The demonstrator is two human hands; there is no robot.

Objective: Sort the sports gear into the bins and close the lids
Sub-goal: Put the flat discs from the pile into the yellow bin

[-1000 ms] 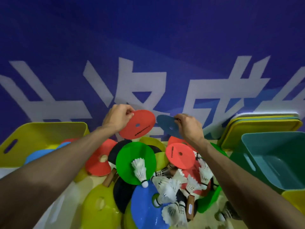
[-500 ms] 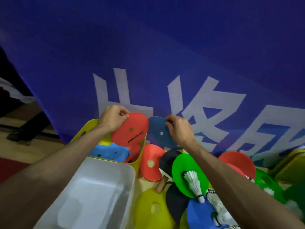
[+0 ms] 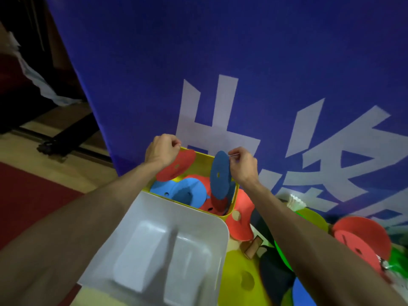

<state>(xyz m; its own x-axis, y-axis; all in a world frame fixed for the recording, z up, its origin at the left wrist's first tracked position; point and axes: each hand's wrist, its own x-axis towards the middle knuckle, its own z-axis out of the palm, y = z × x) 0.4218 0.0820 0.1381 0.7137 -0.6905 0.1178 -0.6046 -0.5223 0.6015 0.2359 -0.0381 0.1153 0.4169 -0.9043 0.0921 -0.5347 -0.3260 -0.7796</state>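
Head view, and the first voice asks: "What is the left hand point(image 3: 162, 151) doing?"

"Its fingers are curled, pinching the upper edge of a red disc point(image 3: 178, 165). The disc hangs below and just right of that hand, tilted, over the left part of the yellow bin point(image 3: 205, 153)."

"And the right hand point(image 3: 242, 165)?"

"Curled as well, pinching the top edge of a dark blue disc point(image 3: 219, 175). That disc hangs nearly on edge to the left of and below the hand, its lower part dipping inside the bin's right side. Whether it touches what lies under it cannot be told."

"What lies under the hands?"

"Below both, inside the yellow bin, light blue discs point(image 3: 187, 192) lie toward the left hand's side and red discs point(image 3: 209, 206) under the right hand's disc. Nearer the person than the hands, between the forearms, a white bin point(image 3: 154, 217) touches the yellow bin's near wall."

"Anything still outside?"

"Below the right hand, just outside the bin's right wall, a loose red disc point(image 3: 240, 219) lies flat. Nearer along the right forearm are a wooden paddle handle point(image 3: 252, 249) and a yellow disc point(image 3: 240, 279). Well right of that hand sit a white shuttlecock point(image 3: 294, 202) and another red disc point(image 3: 362, 241). Beyond both hands hangs a blue banner point(image 3: 242, 74)."
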